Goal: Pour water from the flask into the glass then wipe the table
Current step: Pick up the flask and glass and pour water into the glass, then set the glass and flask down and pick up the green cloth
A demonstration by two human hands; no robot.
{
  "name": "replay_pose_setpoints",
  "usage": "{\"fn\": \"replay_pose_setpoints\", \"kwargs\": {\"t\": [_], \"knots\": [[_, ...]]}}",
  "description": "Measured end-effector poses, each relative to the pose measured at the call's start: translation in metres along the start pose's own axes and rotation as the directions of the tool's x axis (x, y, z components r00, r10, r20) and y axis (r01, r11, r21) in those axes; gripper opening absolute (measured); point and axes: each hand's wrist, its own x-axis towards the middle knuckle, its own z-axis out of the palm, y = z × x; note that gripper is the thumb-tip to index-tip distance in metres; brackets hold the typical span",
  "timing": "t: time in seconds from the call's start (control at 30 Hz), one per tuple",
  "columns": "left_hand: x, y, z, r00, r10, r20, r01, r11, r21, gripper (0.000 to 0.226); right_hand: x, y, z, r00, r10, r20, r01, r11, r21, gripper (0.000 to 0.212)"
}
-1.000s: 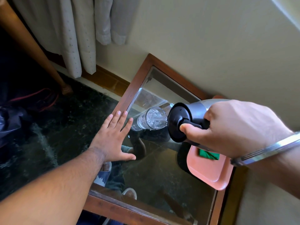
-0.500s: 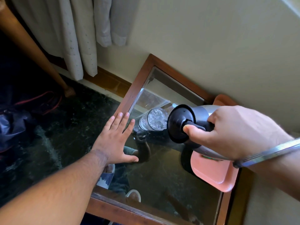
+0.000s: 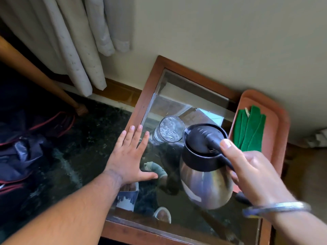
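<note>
A steel flask [image 3: 206, 183] with a black lid is nearly upright above the glass-topped table [image 3: 152, 85]. My right hand [image 3: 254, 172] grips its black handle, thumb on the lid lever. A clear glass [image 3: 170, 129] with bubbling water in it stands on the table just left of the flask's lid. My left hand [image 3: 129, 156] lies flat and open on the table's left edge, beside the glass. A folded green cloth [image 3: 249, 129] lies on a salmon tray [image 3: 277, 121] at the right.
The table has a brown wooden frame and stands against a cream wall. Pale curtains [image 3: 79, 41] hang at the left over a dark floor. A dark bag [image 3: 23, 151] lies on the floor at far left.
The flask has swung from tilted over the glass back to nearly upright and drawn toward me. The green cloth on the tray has come into sight. My left hand has stayed flat.
</note>
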Motion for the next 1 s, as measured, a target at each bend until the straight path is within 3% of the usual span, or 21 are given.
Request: {"fn": "replay_pose_setpoints", "kwargs": {"t": [0.17, 0.3, 0.43, 0.57, 0.73, 0.83, 1.0], "knots": [[0.002, 0.008, -0.019, 0.995, -0.078, 0.065, 0.082, 0.995, -0.064, 0.136, -0.010, 0.019, 0.016, 0.990, 0.132, -0.055, -0.088, 0.866, 0.493, 0.084], [0.008, 0.019, -0.049, 0.984, -0.166, -0.062, 0.121, 0.887, -0.446, 0.125, -0.008, 0.025, 0.025, 0.975, 0.182, -0.126, -0.050, 0.734, 0.677, 0.081], [0.024, 0.031, -0.070, 0.966, -0.184, -0.181, 0.050, 0.821, -0.569, 0.118, -0.001, 0.033, 0.021, 0.957, 0.214, -0.195, 0.006, 0.659, 0.752, 0.079], [0.044, 0.042, -0.082, 0.955, -0.210, -0.211, 0.015, 0.742, -0.671, 0.114, 0.013, 0.039, 0.015, 0.929, 0.250, -0.273, 0.069, 0.606, 0.792, 0.079], [0.050, 0.046, -0.084, 0.960, -0.115, -0.255, -0.075, 0.773, -0.631, 0.095, 0.039, 0.044, 0.011, 0.877, 0.319, -0.360, 0.134, 0.558, 0.819, 0.064], [0.055, 0.047, -0.089, 0.951, -0.118, -0.285, -0.099, 0.757, -0.645, 0.087, 0.057, 0.040, 0.010, 0.851, 0.363, -0.380, 0.152, 0.522, 0.839, 0.073], [0.098, 0.045, -0.124, 0.936, -0.116, -0.331, -0.136, 0.749, -0.648, 0.085, 0.096, 0.024, -0.001, 0.842, 0.306, -0.445, 0.244, 0.520, 0.819, 0.081]]}}
